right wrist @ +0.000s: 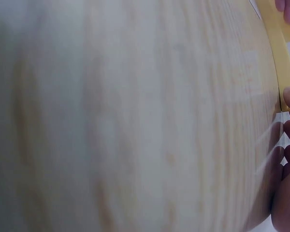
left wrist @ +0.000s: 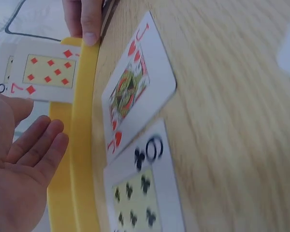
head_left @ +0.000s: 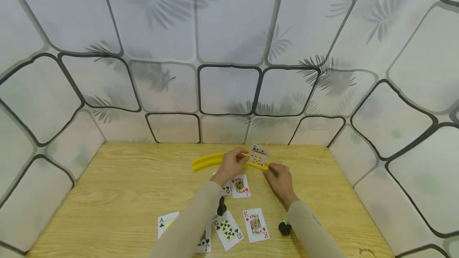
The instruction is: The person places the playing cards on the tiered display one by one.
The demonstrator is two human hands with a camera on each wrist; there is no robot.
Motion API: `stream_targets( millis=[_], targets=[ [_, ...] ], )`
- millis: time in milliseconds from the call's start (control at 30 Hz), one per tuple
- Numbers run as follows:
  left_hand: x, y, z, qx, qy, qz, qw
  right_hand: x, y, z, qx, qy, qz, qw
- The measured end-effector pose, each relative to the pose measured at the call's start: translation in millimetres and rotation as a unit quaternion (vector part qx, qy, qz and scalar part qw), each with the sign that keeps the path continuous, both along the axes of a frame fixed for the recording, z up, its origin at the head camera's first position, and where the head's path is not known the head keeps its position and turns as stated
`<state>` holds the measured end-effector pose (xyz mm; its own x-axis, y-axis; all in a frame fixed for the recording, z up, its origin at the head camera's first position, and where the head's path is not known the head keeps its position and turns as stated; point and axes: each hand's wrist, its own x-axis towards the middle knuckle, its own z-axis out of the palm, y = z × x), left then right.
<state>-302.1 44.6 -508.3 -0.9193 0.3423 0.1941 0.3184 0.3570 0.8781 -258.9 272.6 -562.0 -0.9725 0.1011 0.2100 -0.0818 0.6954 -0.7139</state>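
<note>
A curved yellow card holder stands near the back of the wooden table. In its right part the seven of diamonds stands upright, overlapping a black-suited card behind it. My left hand is at the left edge of these cards, its fingers relaxed and spread; in the left wrist view a fingertip meets or nearly meets the seven's edge. With thumb and fingers my right hand grips the holder's right end. The jack of hearts and a clubs card lie face up before the holder.
Closer to me lie the ace of clubs, a black jack partly under my left forearm, the ten of clubs and the king of diamonds. A patterned wall borders the table's back and sides.
</note>
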Motion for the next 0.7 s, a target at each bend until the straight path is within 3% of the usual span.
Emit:
stream_targets(
  millis=[300, 700],
  targets=[
    [4.1, -26.6, 0.6, -0.032, 0.000, -0.007, 0.9995, 2.7, -0.8, 2.6, -0.003, -0.004, 0.005, 1.0000],
    [21.3, -62.9, -8.5, -0.120, 0.015, -0.012, 0.9926, 2.9, -1.3, 0.9, 0.014, 0.029, 0.001, 0.9995]
  ],
)
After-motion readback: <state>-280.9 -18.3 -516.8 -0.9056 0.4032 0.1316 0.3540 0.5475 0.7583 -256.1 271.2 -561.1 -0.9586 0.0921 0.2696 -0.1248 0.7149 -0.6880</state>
